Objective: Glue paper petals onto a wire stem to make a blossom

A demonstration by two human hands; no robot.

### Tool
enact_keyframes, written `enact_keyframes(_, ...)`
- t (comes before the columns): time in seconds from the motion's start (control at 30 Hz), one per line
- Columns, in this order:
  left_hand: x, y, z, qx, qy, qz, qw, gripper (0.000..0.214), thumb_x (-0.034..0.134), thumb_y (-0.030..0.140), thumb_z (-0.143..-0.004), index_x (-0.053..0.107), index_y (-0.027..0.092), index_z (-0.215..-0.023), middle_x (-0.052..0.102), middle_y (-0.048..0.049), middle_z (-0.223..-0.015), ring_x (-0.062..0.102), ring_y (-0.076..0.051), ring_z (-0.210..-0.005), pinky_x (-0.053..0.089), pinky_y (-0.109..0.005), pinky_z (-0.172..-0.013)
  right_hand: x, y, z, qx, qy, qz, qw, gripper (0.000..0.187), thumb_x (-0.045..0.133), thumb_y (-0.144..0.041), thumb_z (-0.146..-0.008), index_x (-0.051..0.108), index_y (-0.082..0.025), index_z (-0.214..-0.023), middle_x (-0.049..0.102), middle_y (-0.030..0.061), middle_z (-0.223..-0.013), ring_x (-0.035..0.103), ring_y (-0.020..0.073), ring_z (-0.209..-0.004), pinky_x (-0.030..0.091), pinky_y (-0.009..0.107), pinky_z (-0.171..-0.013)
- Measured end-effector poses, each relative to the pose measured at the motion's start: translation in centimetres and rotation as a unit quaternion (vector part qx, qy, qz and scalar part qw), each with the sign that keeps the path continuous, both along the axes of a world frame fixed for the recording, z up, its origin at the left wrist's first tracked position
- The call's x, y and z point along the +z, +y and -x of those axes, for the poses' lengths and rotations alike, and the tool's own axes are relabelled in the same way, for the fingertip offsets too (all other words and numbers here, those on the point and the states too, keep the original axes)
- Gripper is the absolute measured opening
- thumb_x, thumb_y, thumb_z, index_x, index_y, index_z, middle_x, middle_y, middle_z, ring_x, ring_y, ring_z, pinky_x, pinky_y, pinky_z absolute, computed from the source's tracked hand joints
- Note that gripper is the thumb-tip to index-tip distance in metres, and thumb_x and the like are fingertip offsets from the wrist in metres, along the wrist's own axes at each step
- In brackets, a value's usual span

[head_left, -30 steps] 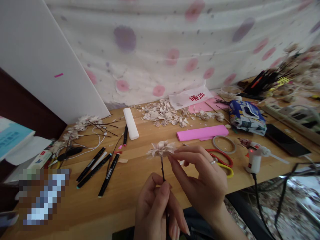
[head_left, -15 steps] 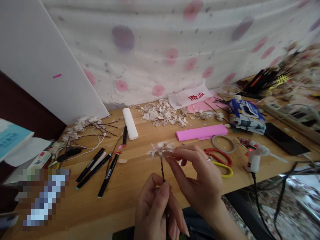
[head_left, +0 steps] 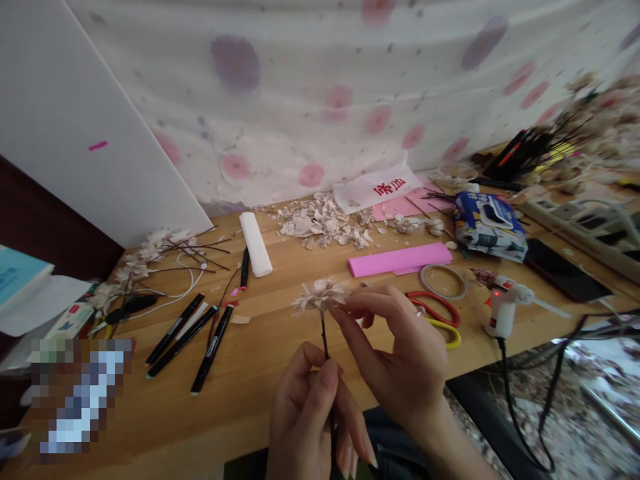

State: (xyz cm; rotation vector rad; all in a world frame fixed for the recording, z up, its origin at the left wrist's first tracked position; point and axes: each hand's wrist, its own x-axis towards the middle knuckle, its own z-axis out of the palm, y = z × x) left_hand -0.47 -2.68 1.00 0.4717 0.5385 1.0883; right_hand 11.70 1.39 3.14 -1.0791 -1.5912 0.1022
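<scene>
My left hand (head_left: 313, 413) is closed round the thin dark stem (head_left: 324, 337) of a pale paper flower (head_left: 320, 295), holding it upright above the wooden table (head_left: 260, 373). My right hand (head_left: 400, 353) pinches the flower's petals at their right edge with thumb and fingertips; a ring shows on one finger. The flower head is whitish pink with ragged petals.
Black marker pens (head_left: 193, 337) lie to the left, a white paper roll (head_left: 255, 243) and paper scraps (head_left: 325, 227) behind. Pink folded paper (head_left: 400, 259), a tape ring (head_left: 443, 281), red and yellow scissors (head_left: 440, 317) and a lit glue gun (head_left: 500, 310) sit right. Finished flowers (head_left: 155, 250) lie far left.
The view has shifted slightly; both hands keep their hold on the flower, the right fingers working a little at the petals.
</scene>
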Motion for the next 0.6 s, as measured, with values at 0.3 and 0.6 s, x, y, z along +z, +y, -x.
enact_keyframes(0.3, 0.08, -0.13, 0.19, 0.001, -0.005, -0.012, 1.000, 0.027, 0.065, 0.038, -0.098, 0.063, 0.021, -0.077, 0.075, -0.0001, -0.052, 0.036, -0.003, -0.028, 0.033, -0.009, -0.034, 0.19, 0.20, 0.17, 0.002, 0.012, 0.001, 1.000, 0.022, 0.071, -0.002, -0.089, 0.062, -0.021, -0.098, 0.069, -0.0036, -0.087, 0.066, 0.0097, -0.081, 0.051, 0.020, -0.073)
enact_keyframes(0.6, -0.30, 0.22, 0.41, -0.001, -0.017, 0.003, 1.000, 0.026, 0.065, 0.039, -0.098, 0.064, 0.021, -0.079, 0.074, 0.0005, -0.050, 0.038, -0.004, -0.028, 0.034, -0.009, -0.035, 0.30, 0.43, -0.04, -0.017, -0.008, 0.011, 1.000, 0.024, 0.073, -0.005, -0.089, 0.063, -0.021, -0.104, 0.072, -0.0057, -0.090, 0.063, 0.0074, -0.073, 0.050, 0.019, -0.070)
